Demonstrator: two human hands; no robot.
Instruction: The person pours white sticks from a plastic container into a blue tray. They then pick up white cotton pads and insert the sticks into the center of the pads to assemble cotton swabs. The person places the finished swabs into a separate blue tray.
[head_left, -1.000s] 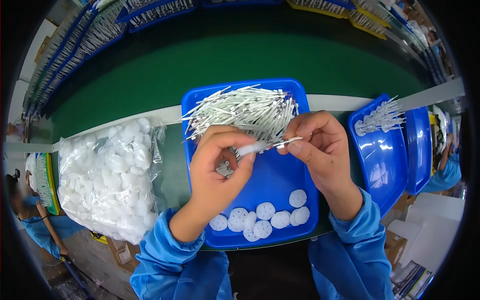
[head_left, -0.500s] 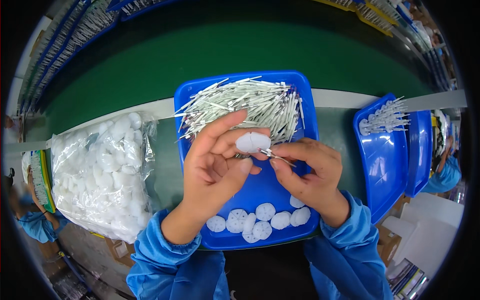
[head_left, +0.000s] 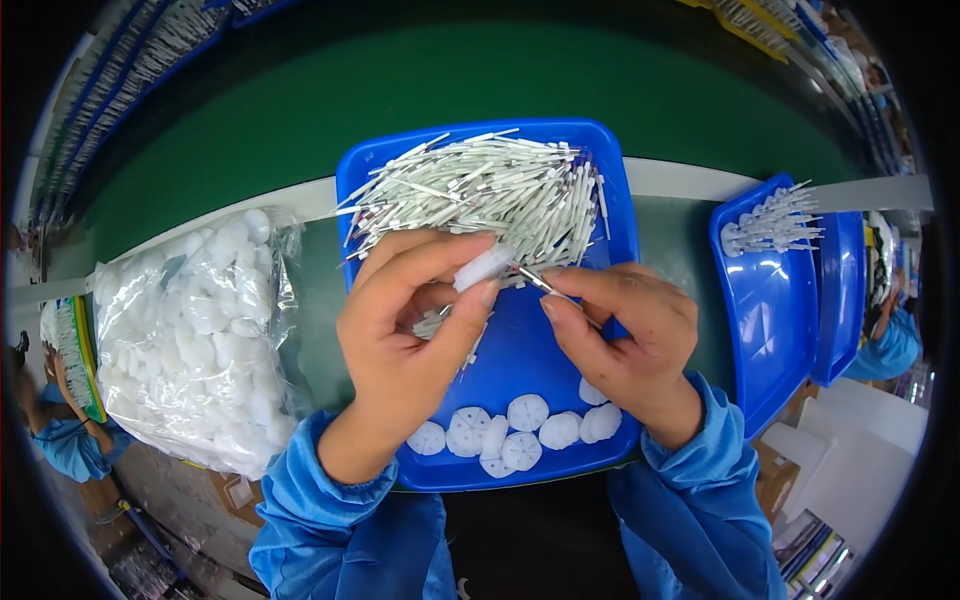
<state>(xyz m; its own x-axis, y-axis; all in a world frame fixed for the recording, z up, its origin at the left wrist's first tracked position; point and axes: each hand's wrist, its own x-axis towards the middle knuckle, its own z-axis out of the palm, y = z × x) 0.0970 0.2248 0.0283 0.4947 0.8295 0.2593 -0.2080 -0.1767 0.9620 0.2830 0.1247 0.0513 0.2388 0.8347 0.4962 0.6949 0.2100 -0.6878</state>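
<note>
My left hand [head_left: 400, 310] pinches a white plastic disc [head_left: 484, 268] between thumb and fingertips, its edge turned up. Between the thumb and fingers of my right hand [head_left: 630, 335] is a thin metal-and-white stick [head_left: 538, 281], tilted, its tip at the disc's right side. Whether the tip is inside the disc I cannot tell. Both hands are above a blue tray [head_left: 530, 350]. A heap of thin white sticks [head_left: 500, 195] fills its far part, and several loose white discs [head_left: 522, 452] lie along its near edge. A few stick ends show below my left fingers; whether that hand holds them is unclear.
At the left lies a clear plastic bag [head_left: 205, 345] full of white discs. On the right, a blue tray [head_left: 765, 345] bears disc-and-stick pieces [head_left: 775, 222] at its far end. Beyond is a green surface [head_left: 480, 75]. Other people's blue sleeves show at both rims.
My left hand has turned the disc from face-on to edge-on and brought it slightly left. The stick's tip stays by the disc. The view has shifted a little.
</note>
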